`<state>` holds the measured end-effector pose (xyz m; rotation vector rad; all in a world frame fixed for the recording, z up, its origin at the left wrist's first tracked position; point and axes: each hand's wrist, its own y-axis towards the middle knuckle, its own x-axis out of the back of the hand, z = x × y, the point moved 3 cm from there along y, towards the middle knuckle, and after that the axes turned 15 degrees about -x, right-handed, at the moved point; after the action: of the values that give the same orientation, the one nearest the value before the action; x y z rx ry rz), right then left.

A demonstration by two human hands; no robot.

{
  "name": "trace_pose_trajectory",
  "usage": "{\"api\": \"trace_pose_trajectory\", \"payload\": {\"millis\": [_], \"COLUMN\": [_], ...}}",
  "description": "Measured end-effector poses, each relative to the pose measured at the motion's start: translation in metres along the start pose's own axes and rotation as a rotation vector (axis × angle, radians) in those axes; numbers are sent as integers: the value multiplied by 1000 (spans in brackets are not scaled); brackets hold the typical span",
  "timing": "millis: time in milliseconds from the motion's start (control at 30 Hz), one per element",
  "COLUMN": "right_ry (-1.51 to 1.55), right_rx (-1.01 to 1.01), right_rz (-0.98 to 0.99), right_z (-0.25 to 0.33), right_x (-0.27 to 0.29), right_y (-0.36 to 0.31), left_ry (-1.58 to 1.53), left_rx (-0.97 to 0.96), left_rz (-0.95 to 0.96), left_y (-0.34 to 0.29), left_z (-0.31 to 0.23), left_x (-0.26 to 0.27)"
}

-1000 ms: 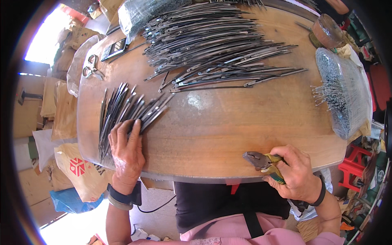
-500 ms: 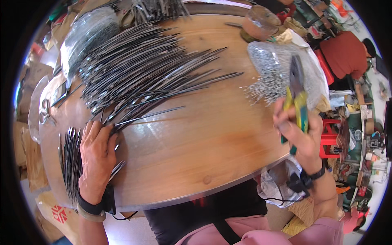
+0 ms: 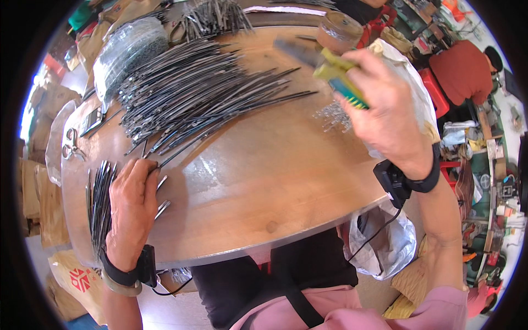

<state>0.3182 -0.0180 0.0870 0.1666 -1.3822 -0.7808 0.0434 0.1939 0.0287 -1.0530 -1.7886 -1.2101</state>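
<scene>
My left hand rests at the table's left side, its fingers closed on thin dark strips whose ends stick out on either side. Just left of it lies a small bundle of similar strips. Beyond spreads a large pile of long dark strips, some with shiny ends. My right hand is raised over the table's far right, wrapped round pliers with yellow and green handles. Their blurred jaws point left, above the table and apart from the pile. Behind this hand, thin silvery pieces are partly hidden.
The wooden table has a curved front edge. A clear bag of small dark pieces stands far left, near scissors. A roll of tape sits at the back. To the right, a person in red is bent over.
My right hand has swung forward and to the left with the pliers, whose jaws now point left instead of away from me. My left hand has stayed nearly in place.
</scene>
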Motion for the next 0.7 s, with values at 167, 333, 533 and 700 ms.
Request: {"api": "trace_pose_trajectory", "payload": {"millis": [167,333,533,700], "right_ry": [705,1227,714,1253], "right_rx": [-442,-672,-818,-1322], "right_rz": [-189,-152,66,96], "right_z": [13,2,-33,-48], "right_x": [65,42,36,37], "right_y": [-32,-110,-170,-194], "left_ry": [-69,-872,-915,-1022], "left_rx": [32,760,846,925], "left_rz": [-33,-256,-106,158], "left_y": [-5,-33,-46,-36], "left_z": [-10,-23,-50,-76], "left_x": [-7,-19,-35,-31]}}
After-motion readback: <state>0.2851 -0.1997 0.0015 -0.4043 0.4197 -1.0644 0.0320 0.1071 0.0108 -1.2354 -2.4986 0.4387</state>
